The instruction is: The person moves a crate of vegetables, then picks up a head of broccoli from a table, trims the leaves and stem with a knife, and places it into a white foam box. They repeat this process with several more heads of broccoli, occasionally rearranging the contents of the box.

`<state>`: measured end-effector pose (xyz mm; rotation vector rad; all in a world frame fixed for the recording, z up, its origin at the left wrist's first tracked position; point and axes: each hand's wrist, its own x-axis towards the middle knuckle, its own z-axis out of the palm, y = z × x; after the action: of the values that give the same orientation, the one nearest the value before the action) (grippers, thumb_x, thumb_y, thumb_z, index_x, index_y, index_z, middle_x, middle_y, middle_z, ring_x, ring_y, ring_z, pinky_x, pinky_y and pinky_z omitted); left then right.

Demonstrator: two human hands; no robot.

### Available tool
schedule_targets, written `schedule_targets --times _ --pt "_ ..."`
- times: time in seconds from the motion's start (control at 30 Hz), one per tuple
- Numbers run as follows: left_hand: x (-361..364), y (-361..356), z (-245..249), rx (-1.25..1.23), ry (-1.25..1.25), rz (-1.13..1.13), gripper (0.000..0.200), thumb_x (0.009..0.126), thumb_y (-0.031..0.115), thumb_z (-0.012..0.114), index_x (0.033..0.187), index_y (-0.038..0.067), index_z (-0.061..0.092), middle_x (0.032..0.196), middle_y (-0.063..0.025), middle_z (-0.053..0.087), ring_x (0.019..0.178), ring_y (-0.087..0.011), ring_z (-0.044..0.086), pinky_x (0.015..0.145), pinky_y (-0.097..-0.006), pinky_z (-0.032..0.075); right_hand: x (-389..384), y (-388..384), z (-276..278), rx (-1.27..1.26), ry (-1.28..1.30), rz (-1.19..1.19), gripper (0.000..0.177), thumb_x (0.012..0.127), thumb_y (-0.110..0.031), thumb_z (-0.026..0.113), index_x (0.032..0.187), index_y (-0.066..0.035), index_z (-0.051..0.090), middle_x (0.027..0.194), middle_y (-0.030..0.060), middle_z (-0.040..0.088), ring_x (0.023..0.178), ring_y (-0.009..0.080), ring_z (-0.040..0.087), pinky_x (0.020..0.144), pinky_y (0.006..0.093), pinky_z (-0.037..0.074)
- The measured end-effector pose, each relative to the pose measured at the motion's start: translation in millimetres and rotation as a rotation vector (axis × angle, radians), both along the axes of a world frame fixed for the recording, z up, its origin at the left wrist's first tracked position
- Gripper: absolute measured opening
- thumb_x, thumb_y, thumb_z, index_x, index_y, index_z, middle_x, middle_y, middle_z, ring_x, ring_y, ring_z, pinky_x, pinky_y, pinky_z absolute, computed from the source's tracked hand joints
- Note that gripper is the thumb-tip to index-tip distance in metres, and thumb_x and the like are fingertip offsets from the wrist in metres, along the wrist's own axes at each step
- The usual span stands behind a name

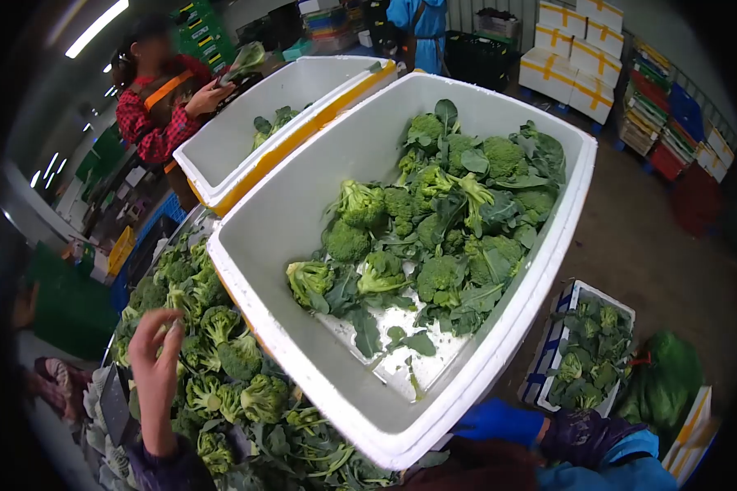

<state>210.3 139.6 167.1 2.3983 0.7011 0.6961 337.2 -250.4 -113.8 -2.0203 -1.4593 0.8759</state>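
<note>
My left hand (155, 352) is bare and raised over a heap of broccoli (241, 356) on the left. Its fingers are loosely bent and apart, with nothing seen between them. A large white foam box (516, 348) stands tilted in front of me. Broccoli heads (438, 278) with leaves fill its far and right part, while loose leaves lie on its wet floor near me. By the box's near right side is my right hand (499, 421), in a blue glove; its fingers are partly hidden by the box wall.
Behind stands a second foam box (246, 176) with yellow tape and some broccoli. A person in a checked shirt (160, 114) holds a broccoli head (246, 61) beside it. On the floor at right are a broccoli crate (622, 315) and a green sack (663, 380). Taped boxes (569, 57) are stacked behind.
</note>
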Motion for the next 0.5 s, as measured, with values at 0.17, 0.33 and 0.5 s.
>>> schedule_targets --times 0.17,0.33,0.5 --pt "117.1 -26.5 1.6 0.143 0.089 -0.219 0.020 0.074 0.008 0.059 0.093 0.003 0.059 0.095 -0.0071 0.057 0.090 -0.0173 0.053 0.075 -0.0281 0.040 29.0 -15.5 -18.6 0.190 0.053 0.082 0.024 0.081 -0.033 0.053 0.095 -0.015 0.058 0.086 0.0085 0.060 0.075 0.0276 0.059 0.064 0.0350 0.048" --pt "207.5 -59.0 -26.2 0.213 0.339 -0.547 0.023 0.073 0.010 0.062 0.095 0.004 0.059 0.101 -0.0112 0.055 0.097 -0.0250 0.052 0.082 -0.0327 0.042 56.3 -25.4 -15.3 0.163 0.298 0.037 0.026 0.082 -0.031 0.053 0.099 -0.013 0.058 0.090 0.0101 0.060 0.079 0.0280 0.059 0.070 0.0357 0.048" --pt "265.9 -104.0 -76.9 0.260 0.492 -0.750 0.032 0.073 0.014 0.063 0.102 0.002 0.056 0.102 -0.0165 0.055 0.099 -0.0312 0.050 0.087 -0.0365 0.041 74.9 -11.7 3.5 0.188 0.739 0.095 0.031 0.085 -0.030 0.049 0.109 -0.011 0.056 0.108 0.0124 0.055 0.103 0.0277 0.051 0.088 0.0360 0.040"
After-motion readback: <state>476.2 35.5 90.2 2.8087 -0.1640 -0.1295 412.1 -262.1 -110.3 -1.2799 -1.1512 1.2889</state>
